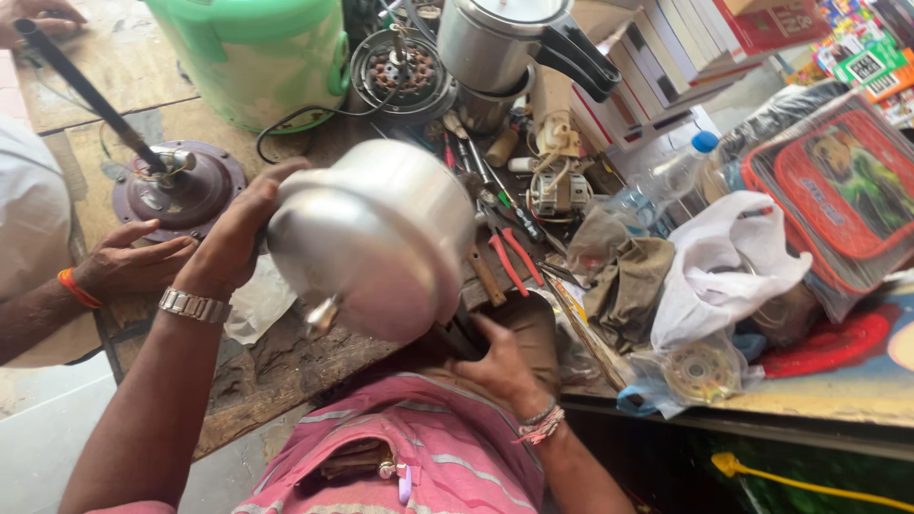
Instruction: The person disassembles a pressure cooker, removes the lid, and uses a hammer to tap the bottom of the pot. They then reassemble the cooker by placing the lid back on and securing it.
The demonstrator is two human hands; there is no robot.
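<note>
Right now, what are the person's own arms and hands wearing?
Both forearms are bare, with no sleeves showing. The left hand has a silver metal link watch around the wrist. The right hand has a few thin bracelets and pinkish threads around its wrist. Below is a pink shirt with pale stripes.

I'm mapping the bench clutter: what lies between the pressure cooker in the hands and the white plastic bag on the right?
In the head view, red-handled pliers and crumpled khaki cloth lie between the pressure cooker and the white plastic bag.
</note>
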